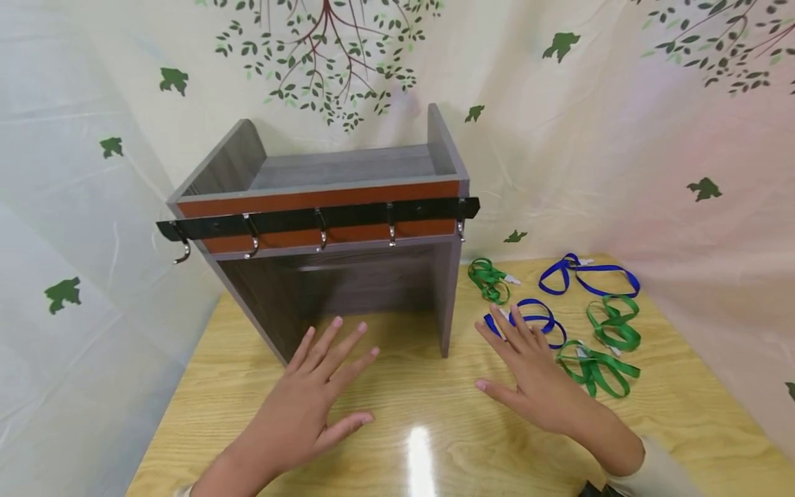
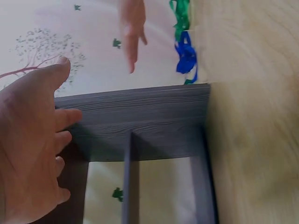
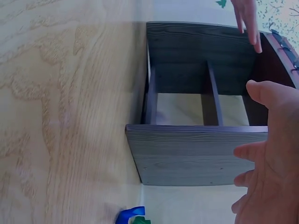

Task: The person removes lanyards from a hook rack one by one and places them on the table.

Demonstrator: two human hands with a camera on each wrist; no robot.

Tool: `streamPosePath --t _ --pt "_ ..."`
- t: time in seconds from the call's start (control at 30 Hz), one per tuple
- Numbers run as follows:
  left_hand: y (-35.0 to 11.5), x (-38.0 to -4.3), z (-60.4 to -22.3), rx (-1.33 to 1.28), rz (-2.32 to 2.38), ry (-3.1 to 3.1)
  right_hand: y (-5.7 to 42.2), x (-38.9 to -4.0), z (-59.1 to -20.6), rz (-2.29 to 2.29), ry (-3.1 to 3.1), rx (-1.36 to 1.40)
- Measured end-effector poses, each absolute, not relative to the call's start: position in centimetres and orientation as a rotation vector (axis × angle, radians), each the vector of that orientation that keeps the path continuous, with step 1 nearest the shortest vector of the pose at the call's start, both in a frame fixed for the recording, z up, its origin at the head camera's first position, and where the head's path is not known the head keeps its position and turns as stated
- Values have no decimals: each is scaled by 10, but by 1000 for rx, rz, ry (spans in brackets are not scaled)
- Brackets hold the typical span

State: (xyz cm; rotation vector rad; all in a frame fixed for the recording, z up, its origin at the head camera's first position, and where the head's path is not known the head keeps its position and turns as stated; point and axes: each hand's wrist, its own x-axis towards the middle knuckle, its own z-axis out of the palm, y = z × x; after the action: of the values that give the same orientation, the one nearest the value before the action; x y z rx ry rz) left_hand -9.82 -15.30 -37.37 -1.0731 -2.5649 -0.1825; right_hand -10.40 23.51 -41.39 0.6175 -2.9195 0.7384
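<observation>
Both hands hover with fingers spread, holding nothing. My left hand (image 1: 317, 393) is over the table in front of a grey wooden shelf (image 1: 446, 290). To the right, my right hand (image 1: 534, 373) overlaps a blue lanyard (image 1: 549, 321) in the head view. Across the shelf's reddish-brown front band runs a black hook rail (image 1: 286, 221) with several silver hooks, all bare. Green lanyards (image 1: 599, 369) (image 1: 615, 324) (image 1: 487, 279) and another blue lanyard (image 1: 609, 269) lie coiled on the table at the right.
The light wood table (image 1: 397, 428) bears everything. Behind it hangs a pale curtain (image 1: 528, 138) printed with leaves and branches. The shelf's upper tray (image 1: 348, 166) has raised side panels, and the hook rail's ends stick out past its sides.
</observation>
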Motion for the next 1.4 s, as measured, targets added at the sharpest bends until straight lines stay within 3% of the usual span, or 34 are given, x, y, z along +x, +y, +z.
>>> streamPosePath --t 1.4 --pt "-143 -109 -403 -1042 -212 -2806 231 -108 -437 640 -2950 600"
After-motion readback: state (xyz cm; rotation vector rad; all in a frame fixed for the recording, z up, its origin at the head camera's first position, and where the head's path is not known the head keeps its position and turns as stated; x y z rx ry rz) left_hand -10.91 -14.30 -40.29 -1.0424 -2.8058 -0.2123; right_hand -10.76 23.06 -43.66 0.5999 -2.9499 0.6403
